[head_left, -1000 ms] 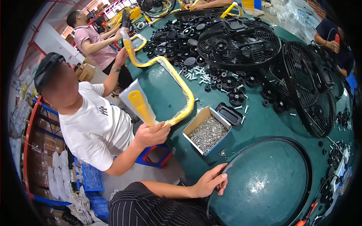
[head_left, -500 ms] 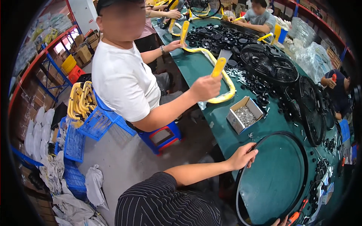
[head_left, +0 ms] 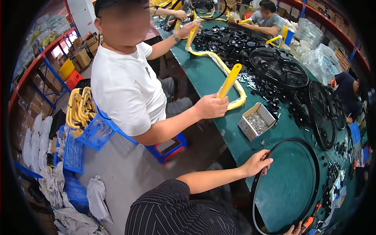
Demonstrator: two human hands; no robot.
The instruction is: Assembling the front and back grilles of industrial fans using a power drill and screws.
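A large black ring, thin and round, is held tilted over the near end of the green table. My left hand grips its upper left rim, thumb and fingers closed round it. At the lower edge of the picture, my right hand shows only its fingertips, closed on the ring's bottom rim; the rest of that hand is cut off. Just beside those fingers lies an orange and black hand tool, its exact kind unclear.
A box of small metal parts stands beyond the ring. Black fan grilles, loose screws and black knobs lie behind it. At left, a co-worker in white handles a bent yellow tube frame. Blue crates stand on the floor.
The ring and my hands sit slightly farther right in the picture. The co-worker's far hand has risen along the yellow tube, and the near hand now grips lower on its end.
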